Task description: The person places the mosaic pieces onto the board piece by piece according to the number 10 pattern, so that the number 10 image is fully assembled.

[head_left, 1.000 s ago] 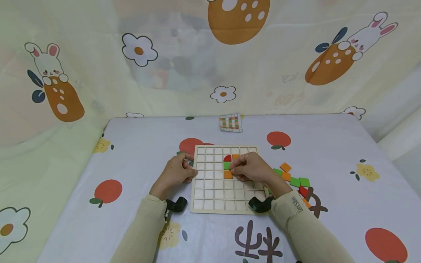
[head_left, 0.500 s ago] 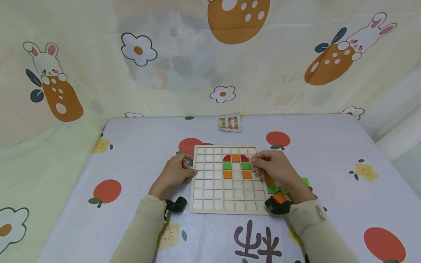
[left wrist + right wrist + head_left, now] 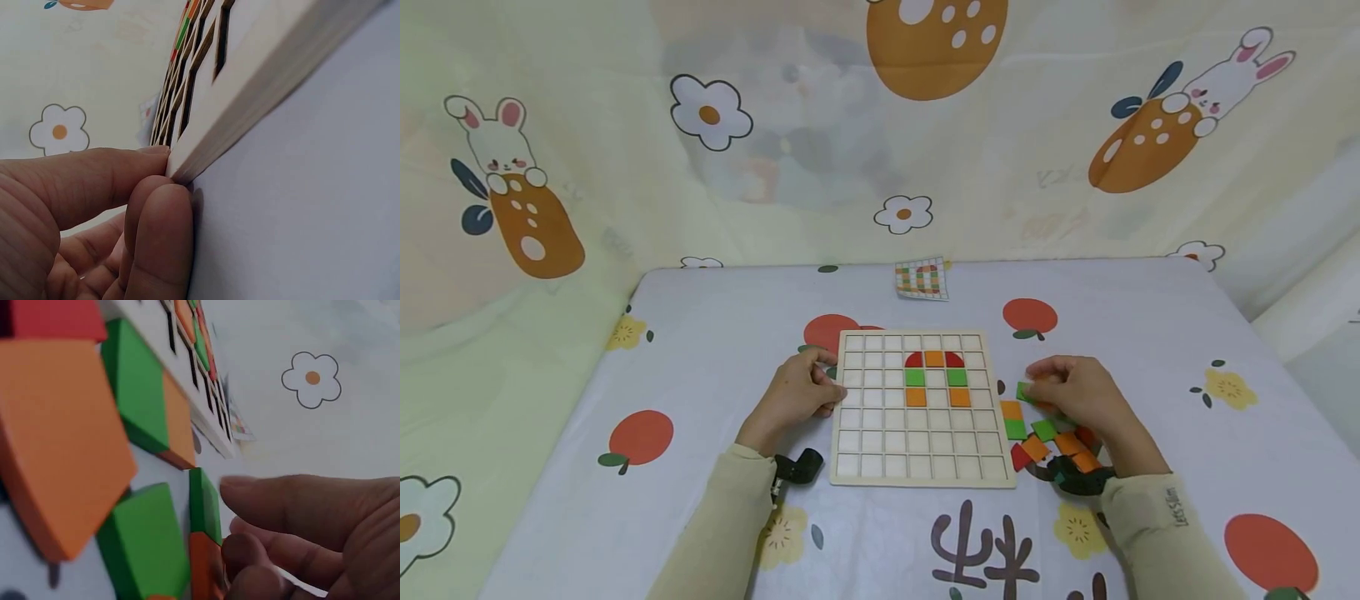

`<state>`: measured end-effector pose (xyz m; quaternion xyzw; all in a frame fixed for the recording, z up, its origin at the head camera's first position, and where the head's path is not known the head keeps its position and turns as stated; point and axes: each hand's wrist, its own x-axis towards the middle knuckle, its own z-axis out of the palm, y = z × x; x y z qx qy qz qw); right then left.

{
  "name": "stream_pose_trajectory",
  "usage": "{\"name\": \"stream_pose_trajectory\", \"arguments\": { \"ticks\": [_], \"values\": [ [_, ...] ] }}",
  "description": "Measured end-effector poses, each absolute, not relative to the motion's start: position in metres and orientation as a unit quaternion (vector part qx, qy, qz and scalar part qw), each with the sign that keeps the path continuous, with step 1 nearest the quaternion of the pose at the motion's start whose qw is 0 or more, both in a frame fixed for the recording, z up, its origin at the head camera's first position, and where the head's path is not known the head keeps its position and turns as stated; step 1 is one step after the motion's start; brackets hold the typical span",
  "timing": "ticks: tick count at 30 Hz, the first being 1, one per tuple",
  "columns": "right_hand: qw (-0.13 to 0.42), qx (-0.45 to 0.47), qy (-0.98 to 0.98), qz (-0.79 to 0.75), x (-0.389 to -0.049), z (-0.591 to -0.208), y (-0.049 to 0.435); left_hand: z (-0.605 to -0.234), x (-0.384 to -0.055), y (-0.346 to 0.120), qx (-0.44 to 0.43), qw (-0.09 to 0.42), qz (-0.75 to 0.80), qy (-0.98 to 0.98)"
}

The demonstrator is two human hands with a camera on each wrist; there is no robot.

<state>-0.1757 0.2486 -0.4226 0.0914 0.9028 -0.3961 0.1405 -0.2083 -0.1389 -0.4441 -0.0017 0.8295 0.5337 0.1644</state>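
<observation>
My left hand (image 3: 796, 392) holds the left edge of a wooden grid board (image 3: 880, 483), thumb and fingertips at its rim, as the left wrist view shows up close. Orange, green and red tiles sit in an arch on the grid, with an orange tile (image 3: 933, 359) between two red rounded ones at its top. Off the board's right side, my right hand (image 3: 1078, 396) reaches low over loose tiles. Its thumb and fingers are slightly apart beside a green tile (image 3: 206, 506) that adjoins an orange tile (image 3: 206, 565); my hand covers part of the pile in the head view.
Several loose tiles, among them a green tile (image 3: 1043, 430) and a red tile (image 3: 1020, 457), lie right of the board. A small pattern card (image 3: 922, 278) lies at the back of the cloth-covered table (image 3: 730, 317). A printed curtain (image 3: 805, 167) hangs behind.
My right hand has moved right, from over the board to the loose tiles, uncovering the arch's right side. The left hand stays at the board's left edge.
</observation>
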Motion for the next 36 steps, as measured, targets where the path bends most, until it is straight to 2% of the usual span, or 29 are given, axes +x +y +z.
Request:
{"name": "stream_pose_trajectory", "arguments": {
  "ticks": [9,26,36],
  "values": [
    [0.146,0.092,0.912,-0.371,-0.173,-0.426,0.245,-0.445,-0.208,-0.139,-0.003,0.163,0.531,0.832],
    [0.13,0.049,0.899,-0.416,-0.173,-0.423,0.246,-0.445,-0.209,-0.138,-0.005,0.162,0.524,0.836],
    [0.168,0.044,0.833,-0.525,-0.175,-0.423,0.237,-0.445,-0.209,-0.139,-0.012,0.164,0.519,0.839]
  ]
}}
